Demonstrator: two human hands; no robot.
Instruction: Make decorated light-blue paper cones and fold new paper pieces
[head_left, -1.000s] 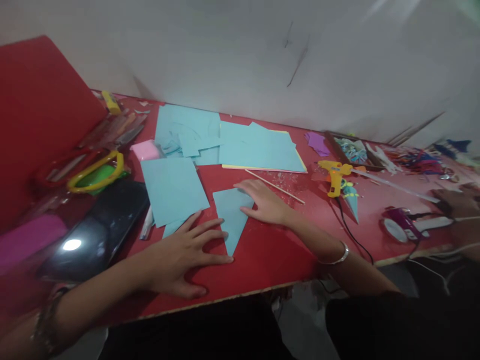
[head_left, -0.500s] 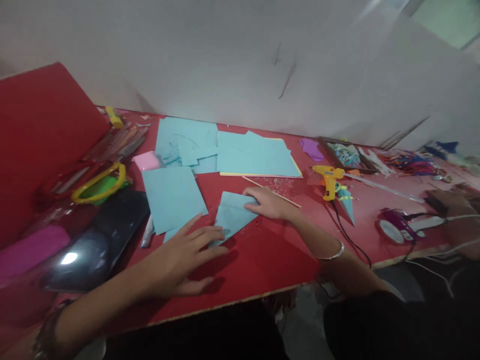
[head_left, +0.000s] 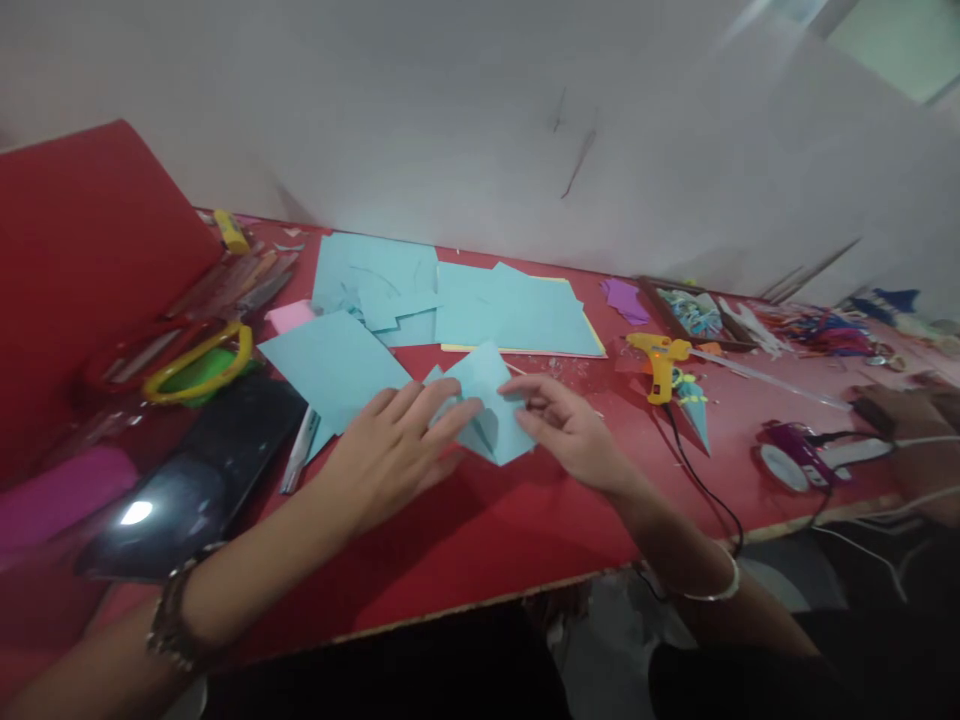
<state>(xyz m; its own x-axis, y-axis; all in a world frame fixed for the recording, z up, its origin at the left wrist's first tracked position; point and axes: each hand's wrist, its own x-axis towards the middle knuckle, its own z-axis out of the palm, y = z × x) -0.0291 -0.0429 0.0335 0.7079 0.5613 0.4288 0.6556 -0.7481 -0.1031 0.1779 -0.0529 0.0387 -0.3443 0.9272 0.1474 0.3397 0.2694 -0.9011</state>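
A light-blue sheet of paper [head_left: 495, 395] with a crease down it is raised slightly off the red table between my two hands. My right hand [head_left: 570, 435] pinches its right edge between thumb and fingers. At the other side, my left hand [head_left: 401, 445] has its fingers curled onto the paper's left part; the thumb is partly hidden beneath. Close by the left fingers lies a larger light-blue sheet [head_left: 330, 365], turned at an angle on the table. A thin wooden stick [head_left: 517, 370] is mostly covered by the paper and the right hand.
Behind are stacked blue sheets [head_left: 510, 305] and a pink block [head_left: 291, 316]. Leftward lie a black phone-like slab [head_left: 202, 480], a marker [head_left: 300, 450] and a yellow-rimmed loop [head_left: 199, 365]. Rightward are a yellow glue gun [head_left: 660, 360] with its cord, a blue cone [head_left: 694, 410] and a tray [head_left: 694, 310].
The small paper has been lifted and turned, its creased faces now showing. My left hand has moved up and right onto it. The larger sheet beside it has rotated.
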